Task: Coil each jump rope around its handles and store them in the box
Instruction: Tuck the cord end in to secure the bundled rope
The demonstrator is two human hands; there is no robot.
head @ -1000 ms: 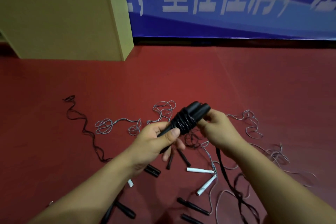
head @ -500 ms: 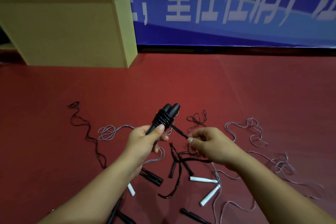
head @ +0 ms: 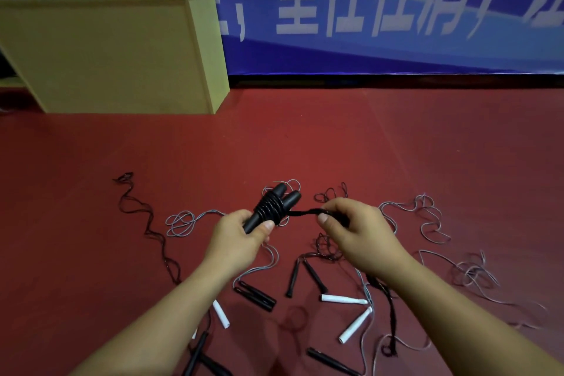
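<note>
My left hand (head: 241,238) grips a pair of black jump rope handles (head: 276,203), held together and tilted up to the right. Several turns of black rope are coiled round their middle. My right hand (head: 357,229) pinches the free black rope (head: 305,212), which runs taut from the coil to my fingers. The rest of that rope hangs under my right wrist down to the floor. A tan wooden box (head: 116,55) stands at the back left.
Loose ropes lie on the red floor: black handles (head: 254,296), white handles (head: 343,299), grey cords (head: 427,223) and a black cord (head: 146,223) at the left. A blue banner (head: 366,9) covers the wall behind.
My right hand has risen and pulled the free rope out to the right, level with the coil. The handles in my left hand have tilted slightly more to the right.
</note>
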